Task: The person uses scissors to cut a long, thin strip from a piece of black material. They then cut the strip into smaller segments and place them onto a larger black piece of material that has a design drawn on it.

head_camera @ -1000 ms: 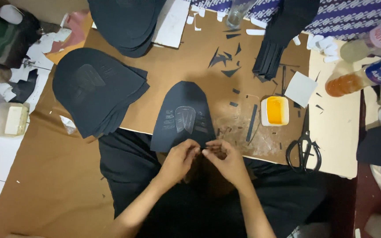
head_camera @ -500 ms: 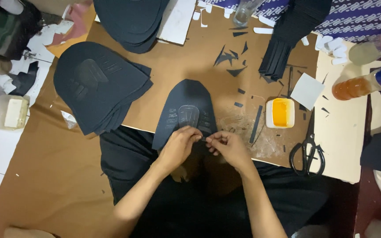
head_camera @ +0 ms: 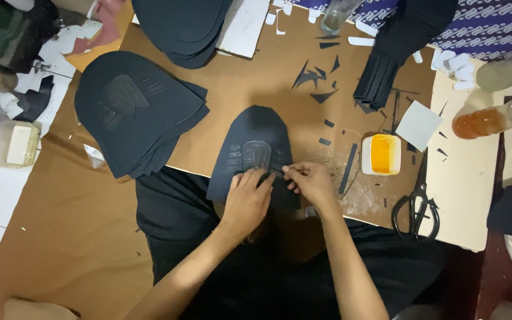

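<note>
A dark, dome-shaped fabric piece [head_camera: 256, 133] lies on the brown board [head_camera: 244, 83] in front of me, with a pale glossy patch in its middle. My left hand [head_camera: 246, 198] presses flat on the lower part of this piece, fingertips at the patch. My right hand [head_camera: 308, 181] pinches something thin at the piece's right edge; what it is, is too small to tell. Both hands almost touch each other.
A stack of similar dark pieces [head_camera: 131, 112] lies to the left, another [head_camera: 182, 26] at the top. A yellow-filled tray [head_camera: 381, 154], black scissors [head_camera: 416, 207], a bottle of orange liquid [head_camera: 493, 118], folded black strips [head_camera: 380, 74] and dark scraps [head_camera: 315, 77] sit to the right.
Both hands have shifted slightly up onto the fabric piece; the left hand now lies flatter on it, and the right hand keeps its pinch at the edge.
</note>
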